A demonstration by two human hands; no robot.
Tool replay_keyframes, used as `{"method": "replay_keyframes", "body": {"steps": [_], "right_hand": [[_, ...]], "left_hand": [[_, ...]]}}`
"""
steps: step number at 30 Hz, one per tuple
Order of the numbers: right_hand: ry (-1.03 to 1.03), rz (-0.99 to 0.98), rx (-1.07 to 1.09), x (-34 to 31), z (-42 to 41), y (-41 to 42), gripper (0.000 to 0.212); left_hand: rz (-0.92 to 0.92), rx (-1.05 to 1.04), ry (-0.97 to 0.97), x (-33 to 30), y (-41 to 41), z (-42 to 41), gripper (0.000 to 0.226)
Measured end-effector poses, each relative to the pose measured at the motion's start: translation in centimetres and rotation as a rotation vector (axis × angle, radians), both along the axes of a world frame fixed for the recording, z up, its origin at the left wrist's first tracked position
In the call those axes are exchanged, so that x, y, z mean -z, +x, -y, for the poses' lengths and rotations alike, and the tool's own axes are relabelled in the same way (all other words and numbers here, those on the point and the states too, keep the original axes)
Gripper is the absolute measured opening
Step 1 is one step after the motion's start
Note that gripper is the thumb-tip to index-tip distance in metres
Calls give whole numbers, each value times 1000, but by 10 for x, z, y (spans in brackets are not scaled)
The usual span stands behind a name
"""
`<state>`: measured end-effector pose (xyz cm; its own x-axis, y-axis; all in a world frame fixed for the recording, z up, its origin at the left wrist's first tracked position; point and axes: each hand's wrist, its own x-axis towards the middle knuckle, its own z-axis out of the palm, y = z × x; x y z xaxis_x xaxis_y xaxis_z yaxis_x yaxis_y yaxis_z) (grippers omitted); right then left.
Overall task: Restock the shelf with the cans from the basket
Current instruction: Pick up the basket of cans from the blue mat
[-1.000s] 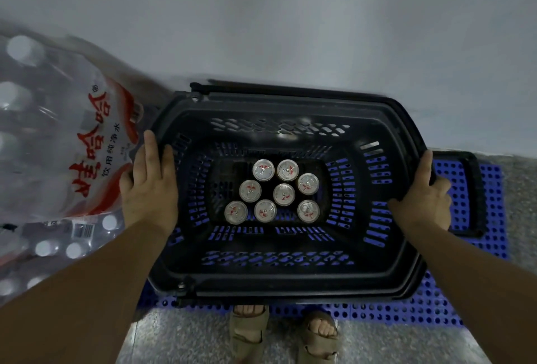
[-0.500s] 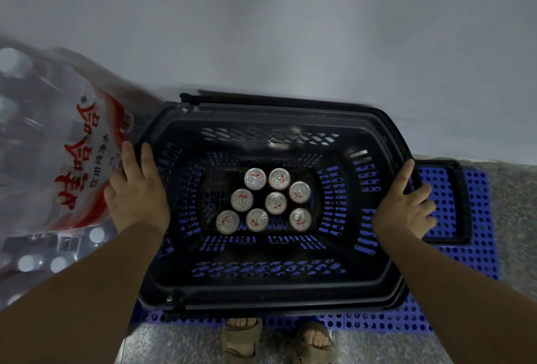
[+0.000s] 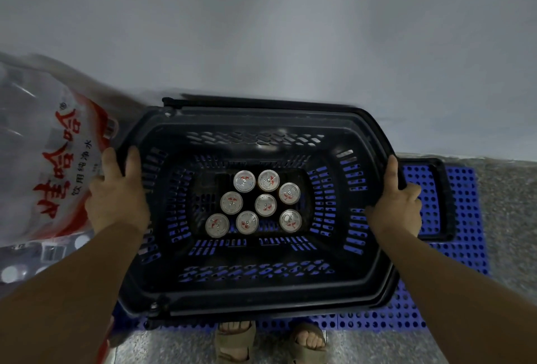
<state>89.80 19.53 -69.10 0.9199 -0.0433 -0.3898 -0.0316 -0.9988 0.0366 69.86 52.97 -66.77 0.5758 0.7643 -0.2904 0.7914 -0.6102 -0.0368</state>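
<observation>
A black plastic basket with slotted walls fills the middle of the view. Several silver-topped cans stand upright in a cluster on its bottom. My left hand grips the basket's left rim, fingers curled over the edge. My right hand grips the right rim, thumb up along it. No shelf is in view.
A shrink-wrapped pack of water bottles with red lettering presses against the basket's left side. Under the basket lies a blue perforated mat on a speckled floor. A grey wall rises behind. My sandalled feet show below.
Both hands have closed tighter on the basket's rims. The basket has shifted slightly in the view, and the right thumb now lies along the rim.
</observation>
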Motion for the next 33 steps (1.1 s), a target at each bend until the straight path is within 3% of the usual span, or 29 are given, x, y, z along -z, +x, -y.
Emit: {"method": "replay_keyframes", "body": {"steps": [7,11,19,33], "right_hand": [[173,-91,10,-12,9,6,103],[164,-127,29,-25,21,-8,105],[159,-105,71,-108,66,-46,99],[250,31,515,-272,237,-179,99]], "left_hand": [[27,-9,-52,-6,-5,-3,86],[38,12,-99,-16,-18,-1,82],[77,36,-160,-92,-40,35,73],[92,472,-165,-253,9,169,71]]}}
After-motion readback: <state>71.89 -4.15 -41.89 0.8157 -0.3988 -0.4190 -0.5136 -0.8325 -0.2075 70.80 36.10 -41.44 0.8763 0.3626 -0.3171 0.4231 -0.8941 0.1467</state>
